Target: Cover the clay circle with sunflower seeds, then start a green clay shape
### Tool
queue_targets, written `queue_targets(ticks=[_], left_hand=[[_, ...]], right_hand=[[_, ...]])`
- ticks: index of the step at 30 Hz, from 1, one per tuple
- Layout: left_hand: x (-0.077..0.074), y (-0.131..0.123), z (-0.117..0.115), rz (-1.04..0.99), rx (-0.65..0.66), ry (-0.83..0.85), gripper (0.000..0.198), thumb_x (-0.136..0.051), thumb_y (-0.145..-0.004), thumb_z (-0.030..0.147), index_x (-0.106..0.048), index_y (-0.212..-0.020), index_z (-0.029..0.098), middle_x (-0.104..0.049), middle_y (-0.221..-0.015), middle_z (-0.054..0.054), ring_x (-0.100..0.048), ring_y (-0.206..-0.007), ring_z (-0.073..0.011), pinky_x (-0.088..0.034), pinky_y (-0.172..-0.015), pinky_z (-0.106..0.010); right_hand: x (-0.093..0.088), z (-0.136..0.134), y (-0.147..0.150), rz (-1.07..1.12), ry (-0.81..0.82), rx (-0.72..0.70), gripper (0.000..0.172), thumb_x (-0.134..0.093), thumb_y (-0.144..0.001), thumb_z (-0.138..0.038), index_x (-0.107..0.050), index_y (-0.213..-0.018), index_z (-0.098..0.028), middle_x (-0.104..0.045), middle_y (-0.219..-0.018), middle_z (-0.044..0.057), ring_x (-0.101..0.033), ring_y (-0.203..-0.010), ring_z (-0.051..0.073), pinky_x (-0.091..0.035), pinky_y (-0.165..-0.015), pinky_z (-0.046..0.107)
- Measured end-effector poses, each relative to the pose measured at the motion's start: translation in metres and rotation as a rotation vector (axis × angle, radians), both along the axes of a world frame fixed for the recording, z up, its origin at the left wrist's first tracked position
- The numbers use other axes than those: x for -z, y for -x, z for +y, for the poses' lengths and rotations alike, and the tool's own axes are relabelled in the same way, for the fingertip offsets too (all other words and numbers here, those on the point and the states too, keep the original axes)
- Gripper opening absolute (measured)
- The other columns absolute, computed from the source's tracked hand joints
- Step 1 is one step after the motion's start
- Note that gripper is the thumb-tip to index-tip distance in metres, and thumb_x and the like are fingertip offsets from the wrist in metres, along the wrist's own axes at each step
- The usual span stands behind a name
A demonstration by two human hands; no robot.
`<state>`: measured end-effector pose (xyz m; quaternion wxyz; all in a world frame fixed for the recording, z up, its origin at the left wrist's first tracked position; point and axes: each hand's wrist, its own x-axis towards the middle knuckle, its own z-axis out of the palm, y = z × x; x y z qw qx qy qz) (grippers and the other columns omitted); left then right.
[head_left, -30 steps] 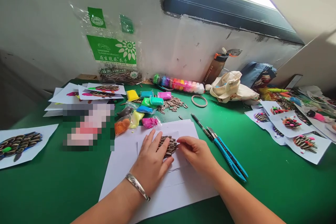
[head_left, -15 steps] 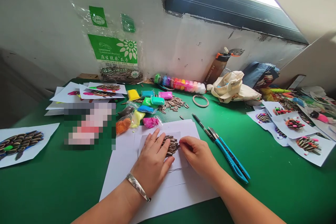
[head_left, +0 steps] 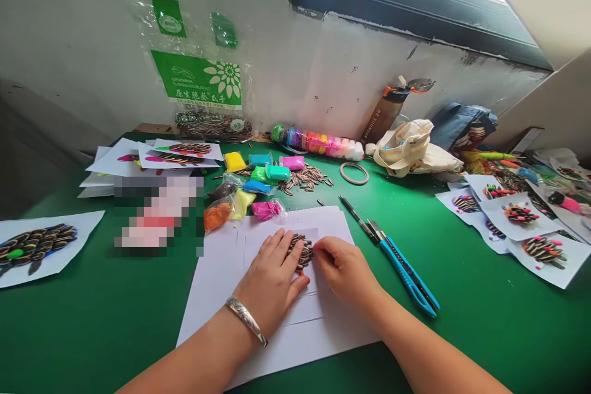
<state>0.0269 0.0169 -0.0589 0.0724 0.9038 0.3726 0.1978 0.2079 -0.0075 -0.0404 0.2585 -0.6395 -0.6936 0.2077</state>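
My left hand lies flat with fingers stretched out over a small white card, covering part of a cluster of striped sunflower seeds. A trace of orange shows beneath the cluster. At its right edge, my right hand is closed in a pinch on a sunflower seed, mostly hidden by the fingertips. The card rests on larger white paper.
Clay packets and loose seeds lie behind the paper. A blue utility knife, a pen and a tape ring lie to the right. Finished-looking seed pictures lie right, others left.
The view has shifted slightly. My left hand stays flat on the card, and my right fingertips remain at the cluster's right edge, with the dark tip there now less visible.
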Motion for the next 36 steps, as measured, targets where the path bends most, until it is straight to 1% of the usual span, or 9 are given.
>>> queue_targets(ticks=[8, 12, 13, 15, 17, 18, 26, 33, 36], left_hand=[[0.004, -0.001, 0.000, -0.010, -0.002, -0.009, 0.045, -0.055, -0.087, 0.033, -0.055, -0.127, 0.012, -0.051, -0.136, -0.018, -0.042, -0.130, -0.0352, -0.040, -0.103, -0.055], [0.004, -0.001, 0.000, -0.020, 0.001, -0.003, 0.044, -0.054, -0.088, 0.034, -0.054, -0.128, 0.014, -0.050, -0.137, -0.018, -0.041, -0.131, -0.0342, -0.039, -0.104, -0.055], [0.003, -0.001, 0.000, -0.014, 0.000, -0.003, 0.045, -0.054, -0.088, 0.034, -0.054, -0.128, 0.014, -0.050, -0.138, -0.018, -0.041, -0.131, -0.0343, -0.039, -0.104, -0.055], [0.002, -0.001, 0.000, 0.007, -0.001, -0.006, 0.046, -0.056, -0.087, 0.033, -0.054, -0.128, 0.012, -0.050, -0.137, -0.018, -0.041, -0.130, -0.0348, -0.039, -0.104, -0.054], [0.001, -0.001, 0.000, 0.028, -0.001, -0.011, 0.046, -0.058, -0.086, 0.032, -0.055, -0.127, 0.011, -0.051, -0.137, -0.019, -0.042, -0.130, -0.0349, -0.040, -0.103, -0.054], [0.001, -0.001, 0.000, 0.033, -0.002, -0.011, 0.046, -0.058, -0.085, 0.031, -0.055, -0.127, 0.012, -0.051, -0.137, -0.019, -0.041, -0.130, -0.0347, -0.040, -0.104, -0.054], [0.005, -0.001, -0.001, -0.007, -0.013, -0.019, 0.044, -0.055, -0.087, 0.032, -0.055, -0.127, 0.014, -0.050, -0.138, -0.017, -0.040, -0.131, -0.0331, -0.039, -0.105, -0.053], [0.002, -0.002, 0.000, 0.039, -0.006, -0.041, 0.047, -0.060, -0.084, 0.029, -0.056, -0.126, 0.009, -0.052, -0.135, -0.020, -0.044, -0.128, -0.0369, -0.042, -0.102, -0.054], [0.003, -0.002, 0.000, 0.041, -0.006, -0.042, 0.047, -0.059, -0.084, 0.030, -0.056, -0.126, 0.010, -0.051, -0.136, -0.019, -0.043, -0.128, -0.0366, -0.042, -0.102, -0.054]], right_hand=[[0.003, 0.000, 0.007, -0.037, -0.038, -0.016, 0.020, -0.043, -0.086, -0.014, -0.058, -0.074, -0.019, -0.061, -0.071, 0.002, -0.052, -0.064, 0.014, -0.039, -0.061, 0.023], [0.000, -0.003, 0.002, -0.012, -0.037, -0.017, 0.017, -0.046, -0.087, -0.018, -0.061, -0.093, -0.020, -0.064, -0.077, 0.003, -0.055, -0.067, 0.015, -0.041, -0.062, 0.024], [-0.001, -0.004, 0.000, -0.024, -0.042, -0.010, 0.016, -0.047, -0.087, -0.019, -0.062, -0.094, -0.020, -0.065, -0.078, 0.003, -0.056, -0.068, 0.015, -0.041, -0.062, 0.024], [-0.002, -0.006, -0.003, -0.068, -0.043, 0.000, 0.016, -0.047, -0.087, -0.019, -0.062, -0.088, -0.020, -0.064, -0.077, 0.003, -0.056, -0.068, 0.015, -0.041, -0.062, 0.024], [-0.003, -0.007, -0.004, -0.110, -0.024, -0.001, 0.019, -0.045, -0.087, -0.017, -0.062, -0.079, -0.020, -0.064, -0.076, 0.003, -0.056, -0.070, 0.016, -0.041, -0.064, 0.024], [-0.003, -0.007, -0.003, -0.125, -0.013, 0.001, 0.020, -0.045, -0.087, -0.016, -0.062, -0.078, -0.020, -0.064, -0.076, 0.003, -0.057, -0.070, 0.016, -0.041, -0.065, 0.025], [0.002, -0.005, -0.002, -0.135, -0.013, 0.007, 0.019, -0.046, -0.086, -0.017, -0.062, -0.077, -0.020, -0.065, -0.074, 0.003, -0.058, -0.067, 0.015, -0.040, -0.063, 0.024], [0.005, -0.004, -0.002, -0.087, -0.002, -0.004, 0.018, -0.047, -0.087, -0.021, -0.062, -0.078, -0.020, -0.064, -0.071, 0.002, -0.056, -0.065, 0.015, -0.039, -0.061, 0.024], [0.004, -0.004, -0.002, -0.072, 0.014, -0.002, 0.017, -0.048, -0.087, -0.022, -0.062, -0.078, -0.019, -0.063, -0.070, 0.001, -0.056, -0.064, 0.015, -0.039, -0.061, 0.024]])
